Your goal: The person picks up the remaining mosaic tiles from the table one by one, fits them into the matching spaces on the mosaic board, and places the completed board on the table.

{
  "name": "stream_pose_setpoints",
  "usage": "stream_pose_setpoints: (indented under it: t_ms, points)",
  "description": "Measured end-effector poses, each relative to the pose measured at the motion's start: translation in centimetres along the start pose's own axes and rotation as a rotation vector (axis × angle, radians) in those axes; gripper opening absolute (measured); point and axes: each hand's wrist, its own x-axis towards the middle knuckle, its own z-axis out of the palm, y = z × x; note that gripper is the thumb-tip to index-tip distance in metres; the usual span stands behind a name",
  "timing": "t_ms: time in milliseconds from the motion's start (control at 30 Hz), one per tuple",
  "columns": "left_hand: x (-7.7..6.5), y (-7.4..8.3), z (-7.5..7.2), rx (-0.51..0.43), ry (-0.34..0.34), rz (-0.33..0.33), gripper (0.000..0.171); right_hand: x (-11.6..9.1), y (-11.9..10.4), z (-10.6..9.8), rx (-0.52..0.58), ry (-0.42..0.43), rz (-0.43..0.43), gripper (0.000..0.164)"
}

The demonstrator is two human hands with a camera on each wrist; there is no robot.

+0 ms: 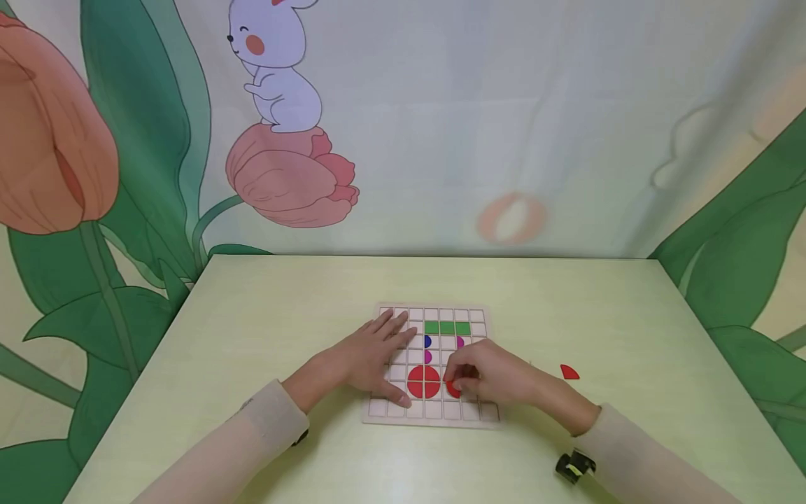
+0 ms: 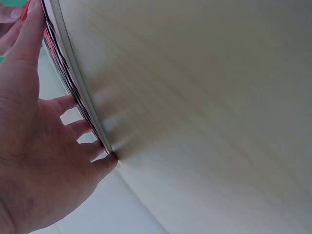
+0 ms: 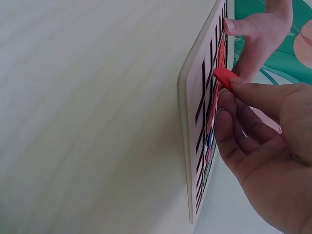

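Note:
A pale gridded board [image 1: 434, 411] lies on the table. My left hand [image 1: 371, 355] rests on its left side with fingers spread. In the left wrist view, the fingers of that hand [image 2: 53, 131] reach over the board's edge. Over the lower right of the board, my right hand [image 1: 488, 371] pinches a red piece [image 3: 225, 77] between thumb and fingers. Red quarter-circle pieces [image 1: 415, 374] sit together as a disc left of that hand. Higher up are green squares [image 1: 447, 328] in a row, a blue half circle [image 1: 427, 341] and magenta half circles [image 1: 428, 357].
A loose red quarter piece [image 1: 569, 372] lies on the table [image 1: 283, 301] to the right of the board. Behind the table hangs a printed curtain [image 1: 428, 140] with a rabbit and tulips. A small black device [image 1: 575, 466] is at the right wrist.

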Motion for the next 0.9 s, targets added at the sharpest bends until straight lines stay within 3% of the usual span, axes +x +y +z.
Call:
stream_pose_setpoints:
  t_ms: [500,900]
  points:
    - [0.3,-0.2,0.2,0.004,0.017,0.004,0.129,0.1,0.2,0.4,-0.044,0.018,-0.022,0.011]
    - [-0.4,0.2,0.0,0.002,0.007,0.009,0.127,-0.3,-0.2,1.2,-0.094,0.047,-0.044,0.007]
